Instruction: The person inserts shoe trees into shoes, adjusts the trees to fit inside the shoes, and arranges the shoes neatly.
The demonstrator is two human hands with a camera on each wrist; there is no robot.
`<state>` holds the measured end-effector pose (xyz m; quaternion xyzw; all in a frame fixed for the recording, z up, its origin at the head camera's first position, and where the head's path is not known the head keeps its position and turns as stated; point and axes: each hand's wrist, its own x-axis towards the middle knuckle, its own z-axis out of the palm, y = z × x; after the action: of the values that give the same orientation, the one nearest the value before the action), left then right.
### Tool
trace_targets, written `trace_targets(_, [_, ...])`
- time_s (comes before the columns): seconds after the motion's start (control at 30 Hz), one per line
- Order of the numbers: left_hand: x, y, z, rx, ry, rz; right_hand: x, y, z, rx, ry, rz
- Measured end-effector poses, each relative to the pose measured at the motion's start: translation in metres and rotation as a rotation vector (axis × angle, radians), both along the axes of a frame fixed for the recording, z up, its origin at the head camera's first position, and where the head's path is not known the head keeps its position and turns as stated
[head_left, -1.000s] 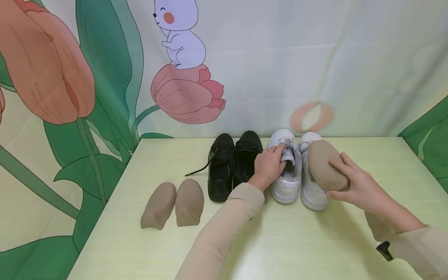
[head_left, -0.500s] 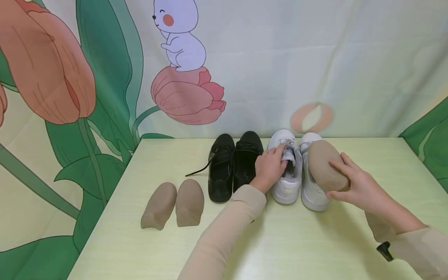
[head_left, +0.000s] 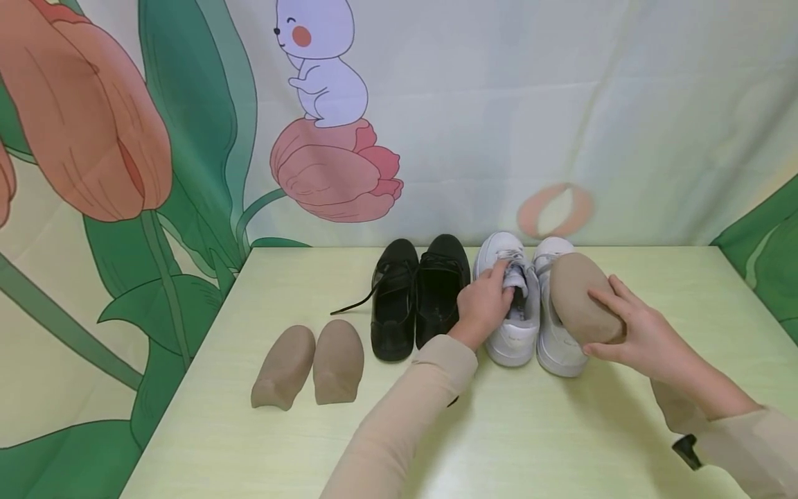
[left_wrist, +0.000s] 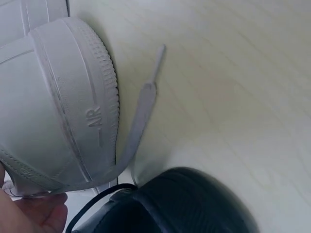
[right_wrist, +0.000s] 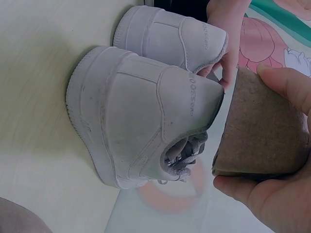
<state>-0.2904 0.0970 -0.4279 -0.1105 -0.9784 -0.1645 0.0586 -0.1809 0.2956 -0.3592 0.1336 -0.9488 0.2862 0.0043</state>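
Observation:
Side by side at the back of the table stand two white sneakers, heels toward me. My left hand (head_left: 485, 305) grips the inner side of the left white sneaker (head_left: 512, 339), index finger on the laces and thumb at the opening. Above the right white sneaker (head_left: 557, 350), my right hand (head_left: 648, 329) holds a beige moulded shoe insert (head_left: 580, 294) by its rear end. Its rounded front points toward the shoe and overlaps the opening in the head view. In the right wrist view the thumb and fingers press opposite edges of the insert (right_wrist: 265, 128), close to the heel.
A pair of black shoes (head_left: 393, 333) stands left of the white ones, with a loose black lace (head_left: 352, 305) trailing out. Two more beige inserts (head_left: 339, 364) lie on the table (head_left: 206, 443) further left. A printed curtain (head_left: 461, 138) hangs behind the back edge.
My left hand has shifted slightly toward me and right, and the left white sneaker has turned a little, its toe going left. My right hand and the insert have barely moved.

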Motion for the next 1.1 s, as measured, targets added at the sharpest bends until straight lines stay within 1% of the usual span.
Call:
trace_targets(0.2, [0.004, 0.002, -0.002, 0.015, 0.029, 0.025, 0.0, 0.0, 0.0, -0.001, -0.007, 0.001])
trace_targets(0.33, [0.005, 0.003, -0.001, 0.031, 0.025, 0.035, 0.001, 0.0, 0.0, -0.004, -0.013, 0.0])
trace_targets(0.43, [0.005, 0.003, -0.001, 0.026, 0.019, 0.033, 0.001, 0.0, 0.0, -0.003, -0.013, -0.001])
trace_targets(0.53, [0.003, 0.001, -0.001, 0.005, 0.018, 0.013, 0.001, -0.001, 0.001, -0.002, -0.016, -0.002])
trace_targets(0.7, [-0.001, -0.003, 0.001, -0.041, 0.015, -0.05, 0.001, -0.002, 0.004, -0.004, -0.027, -0.003])
trace_targets(0.9, [-0.007, -0.008, 0.006, -0.081, 0.04, -0.115, -0.001, -0.004, 0.005, -0.004, -0.053, 0.011])
trace_targets(1.1, [-0.009, -0.01, 0.01, -0.096, 0.035, -0.145, -0.001, -0.006, 0.006, -0.006, -0.053, 0.021])
